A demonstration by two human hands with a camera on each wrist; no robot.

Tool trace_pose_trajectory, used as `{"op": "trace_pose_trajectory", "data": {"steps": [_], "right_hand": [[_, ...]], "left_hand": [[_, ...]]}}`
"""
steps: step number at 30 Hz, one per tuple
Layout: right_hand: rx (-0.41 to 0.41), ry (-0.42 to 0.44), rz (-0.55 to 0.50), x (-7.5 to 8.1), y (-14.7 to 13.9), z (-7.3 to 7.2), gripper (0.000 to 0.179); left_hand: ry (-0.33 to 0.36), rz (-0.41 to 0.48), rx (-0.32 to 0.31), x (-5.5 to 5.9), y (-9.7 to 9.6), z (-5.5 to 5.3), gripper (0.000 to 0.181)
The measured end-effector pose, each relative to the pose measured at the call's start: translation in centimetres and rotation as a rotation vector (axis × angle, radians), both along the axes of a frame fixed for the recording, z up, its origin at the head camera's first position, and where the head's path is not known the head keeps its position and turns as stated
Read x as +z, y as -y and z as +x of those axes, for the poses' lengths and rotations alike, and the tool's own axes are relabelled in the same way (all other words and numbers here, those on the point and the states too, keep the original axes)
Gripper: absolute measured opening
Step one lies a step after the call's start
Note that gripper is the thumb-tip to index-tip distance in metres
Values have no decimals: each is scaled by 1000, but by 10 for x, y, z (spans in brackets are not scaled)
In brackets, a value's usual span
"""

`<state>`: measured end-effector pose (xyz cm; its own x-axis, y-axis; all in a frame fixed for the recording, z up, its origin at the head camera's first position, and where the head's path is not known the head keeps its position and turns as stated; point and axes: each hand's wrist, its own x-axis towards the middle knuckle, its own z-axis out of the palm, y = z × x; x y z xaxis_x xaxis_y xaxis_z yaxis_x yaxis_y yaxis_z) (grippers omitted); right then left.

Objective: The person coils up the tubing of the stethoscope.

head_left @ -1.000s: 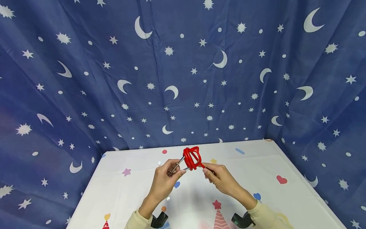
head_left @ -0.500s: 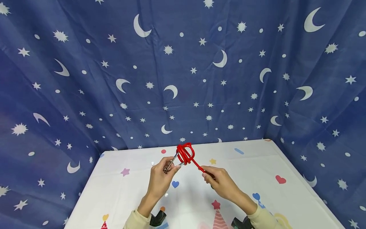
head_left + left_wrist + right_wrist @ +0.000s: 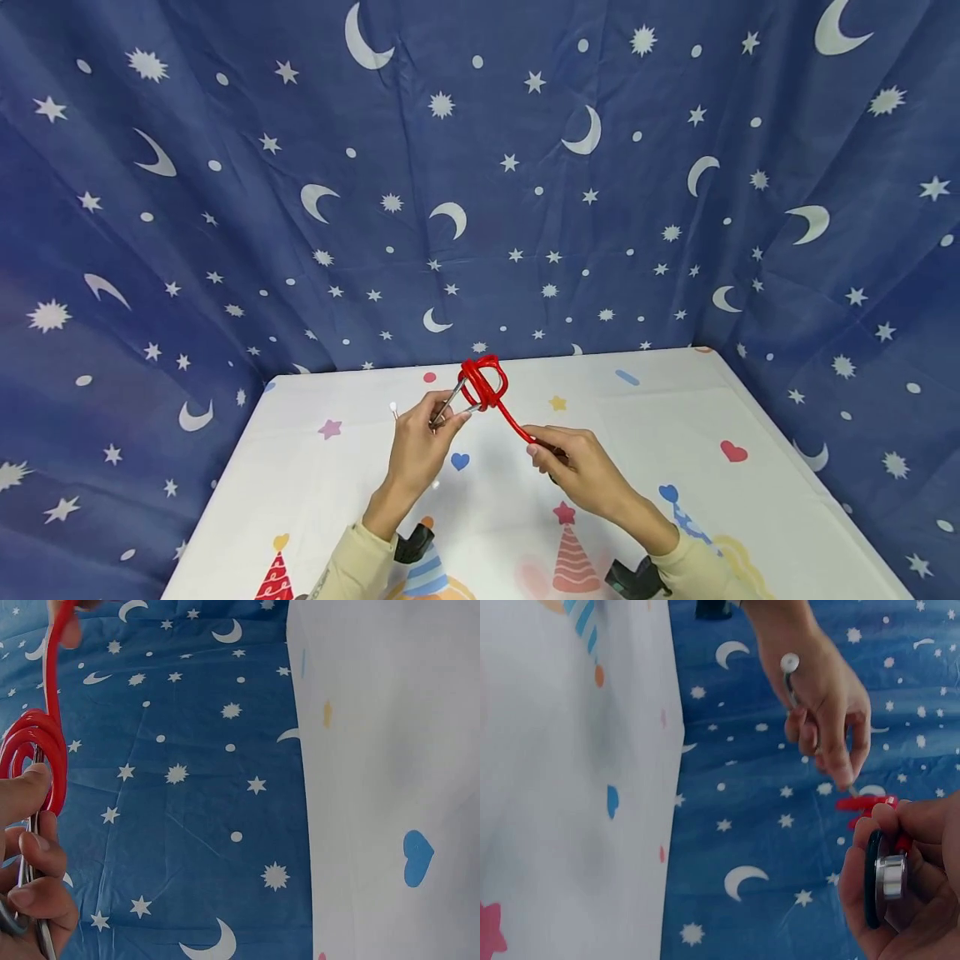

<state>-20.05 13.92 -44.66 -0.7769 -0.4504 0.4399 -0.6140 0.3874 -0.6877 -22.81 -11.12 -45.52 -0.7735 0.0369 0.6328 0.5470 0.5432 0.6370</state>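
Observation:
A stethoscope with red tubing (image 3: 471,373) is held above the table between both hands. Several turns of the tubing are wound round its two metal ear tubes (image 3: 448,402). My left hand (image 3: 417,450) grips these ear tubes below the coils, thumb against the metal. One white eartip (image 3: 790,663) sticks out behind that hand. From the coils, a straight stretch of tubing (image 3: 51,682) runs to my right hand (image 3: 585,471). There my fingers curl round the tube end and the round chest piece (image 3: 892,877), which has a dark rim and a silver middle.
Below the hands spreads a table (image 3: 360,492) under a white cloth printed with hats, hearts and stars. A blue curtain (image 3: 510,208) with moons and stars hangs behind it and along both sides. Black camera mounts (image 3: 414,543) sit on both wrists.
My left hand has moved left with the coils, away from the right hand. More red tubing now shows between the hands, and the coils have turned slightly. The head view has tipped down a little.

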Motion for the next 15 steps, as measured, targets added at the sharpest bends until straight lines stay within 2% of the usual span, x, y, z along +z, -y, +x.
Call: {"op": "trace_pose_trajectory", "data": {"steps": [5,9,12,15], "right_hand": [[18,-9,-17,0,2,3,30],[22,-5,-57,1,2,4,34],[59,23,-85,4,1,3,25],[119,86,-122,8,-1,0,18]], "left_hand": [[16,-32,23,-1,-3,2,34],[31,-95,47,-2,-4,2,34],[49,-146,57,-2,-5,1,33],[58,-164,57,-2,-6,0,33]]}}
